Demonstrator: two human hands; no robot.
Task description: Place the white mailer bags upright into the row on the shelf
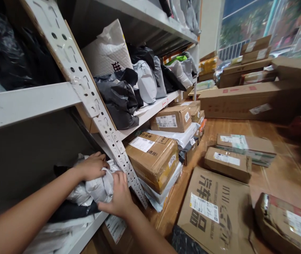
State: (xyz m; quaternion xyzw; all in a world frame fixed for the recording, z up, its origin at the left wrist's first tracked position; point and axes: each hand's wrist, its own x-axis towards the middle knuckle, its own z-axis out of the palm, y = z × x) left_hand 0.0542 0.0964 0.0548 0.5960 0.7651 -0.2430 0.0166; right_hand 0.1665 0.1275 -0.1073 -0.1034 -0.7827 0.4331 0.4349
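A crumpled whitish-grey plastic mailing bag (97, 188) lies on the lower shelf (89, 231), close to the perforated white rack post (86, 83). My left hand (93, 167) reaches over its top, fingers bent down onto the plastic. From the right side, my right hand (118, 195) grips the same bag, fingers on its upper edge and thumb towards the shelf front. Beneath the bag is a dark parcel (72, 211), partly covered by it. The fingertips of my left hand are partly hidden in the folds.
Bagged parcels, among them a dark grey bag (117, 100), fill the shelf above. Cardboard boxes (152, 155) are stacked beyond the post. On the wooden floor (214, 128) lie a large flat carton (216, 208) and several smaller boxes. A long carton (245, 98) lies farther back.
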